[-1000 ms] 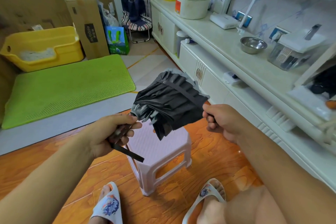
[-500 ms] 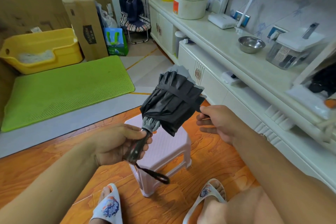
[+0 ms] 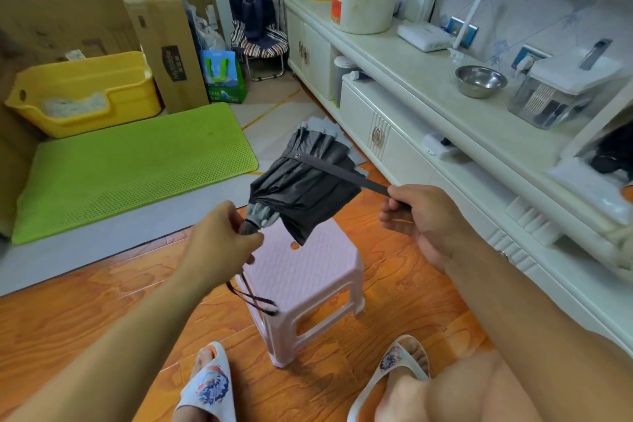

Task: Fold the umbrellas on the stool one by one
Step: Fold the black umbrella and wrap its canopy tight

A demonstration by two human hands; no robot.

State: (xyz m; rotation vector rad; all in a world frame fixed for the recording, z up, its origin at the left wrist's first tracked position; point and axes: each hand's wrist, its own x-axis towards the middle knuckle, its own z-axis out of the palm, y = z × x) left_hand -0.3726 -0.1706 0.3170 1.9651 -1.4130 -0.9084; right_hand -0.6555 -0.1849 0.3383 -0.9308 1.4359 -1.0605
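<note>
Hands (image 3: 219, 243) gripping umbrella (image 3: 305, 185) handle and strap (image 3: 346, 173) above pink stool (image 3: 308, 281), cabinet (image 3: 411, 134) alongside

Dark grey umbrella (image 3: 305, 188), collapsed w/ canopy bunched, tilted above the pink stool (image 3: 308, 271), closure strap (image 3: 346, 175) stretched out sideways, wrist loop (image 3: 253, 300) dangling by stool's edge.

Bright, even daylight fills the room, with soft sheen on the wooden floor (image 3: 394, 284) and only faint shadows. Wide-angle bending curves the edges, and the left hand (image 3: 219, 243) is slightly motion-blurred.
</note>
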